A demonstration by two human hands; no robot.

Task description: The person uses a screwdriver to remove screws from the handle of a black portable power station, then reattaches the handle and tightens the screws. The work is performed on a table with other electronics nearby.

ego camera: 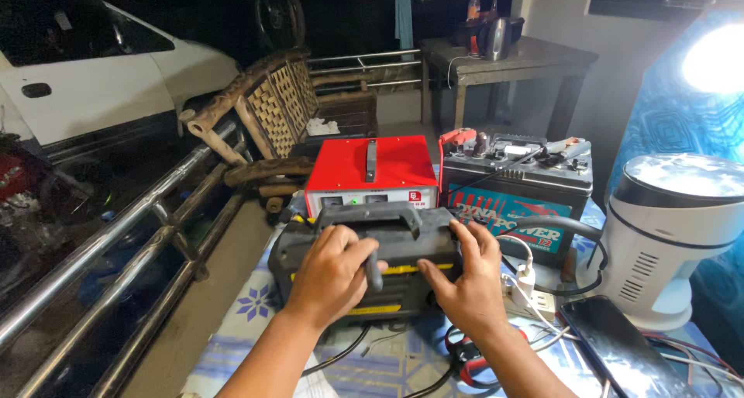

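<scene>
Your left hand (pixel 332 270) is wrapped around the near end of the carry handle (pixel 372 221) on the dark grey unit with yellow trim (pixel 403 272), fingers curled over it in a closed grip. Your right hand (pixel 470 278) lies flat and open against the unit's right end, fingers spread along the top edge, bracing the case rather than clasping anything.

The unit sits on the patterned blue-and-white tablecloth (pixel 256 301) right in front of you, resting on the surface, not lifted as far as the view shows. Just behind it, nearly touching, stands the red charger box (pixel 370 169) with its own black handle on top. To the right of that is the car battery (pixel 518 185), and a red clamp (pixel 457 139) sits at its left terminal, so that lead looks already attached. Whether the other terminal is connected I cannot tell.

Black cables (pixel 566 231) loop from the unit's right side toward a white power strip (pixel 531 289), and another red clamp (pixel 469 359) lies loose under your right wrist. Judging by that, the wiring looks only partly done and the grey unit is not yet in a settled place. A white cylindrical appliance (pixel 670 235) and a dark phone (pixel 616 348) lie further right.
</scene>
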